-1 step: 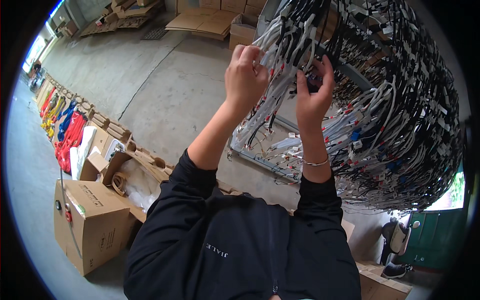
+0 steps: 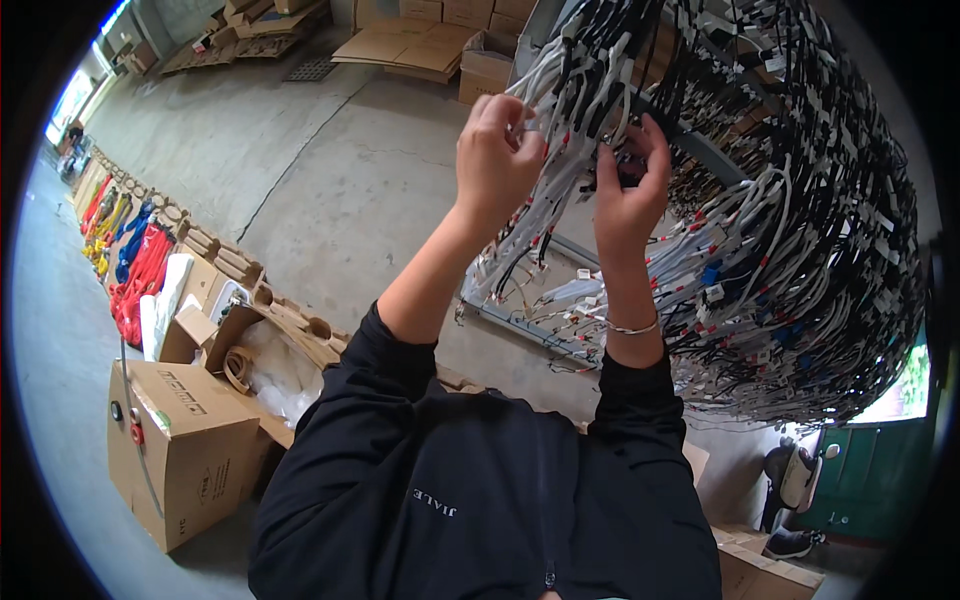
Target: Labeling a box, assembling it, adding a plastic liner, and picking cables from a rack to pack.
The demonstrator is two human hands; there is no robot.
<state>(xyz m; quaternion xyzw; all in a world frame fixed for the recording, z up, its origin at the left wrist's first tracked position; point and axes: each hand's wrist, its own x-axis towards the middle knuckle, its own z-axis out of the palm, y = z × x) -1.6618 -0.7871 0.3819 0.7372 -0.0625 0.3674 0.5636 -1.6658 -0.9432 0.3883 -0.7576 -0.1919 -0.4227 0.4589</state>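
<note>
Reaching up with both hands into a huge hanging mass of cable harnesses [image 2: 760,230], white and black leads with little red and blue tags, all draped over a metal rack [image 2: 700,150]. Left hand [image 2: 497,150] is curled shut around a small bunch of white leads [image 2: 560,95] near the top of the pile, fingers pinched in. Right hand [image 2: 628,185] is just beside it, fingers hooked into the black and white strands a bit deeper in; it's gripping something in there, but I can't tell exactly which lead because the wires hide the fingertips. There's a thin bracelet [image 2: 632,327] on that wrist.

My take on doing this bit well: keep one hand steady on the bunch while the other teases a single lead free, and follow it along instead of yanking, because those tags and connectors look like they'd snag on everything around them.

Boxes-wise: an open cardboard box [image 2: 180,450] sits on the concrete floor [image 2: 330,190] at lower left, can't see inside it from here. Next to it is another opened carton [image 2: 265,345] with crumpled clear plastic and a roll of something tan. Further along the wall is a row of cartons [image 2: 130,250] stuffed with red, blue and yellow stuff, too small to say what. Flattened cardboard [image 2: 420,45] is stacked at the far end.
</note>
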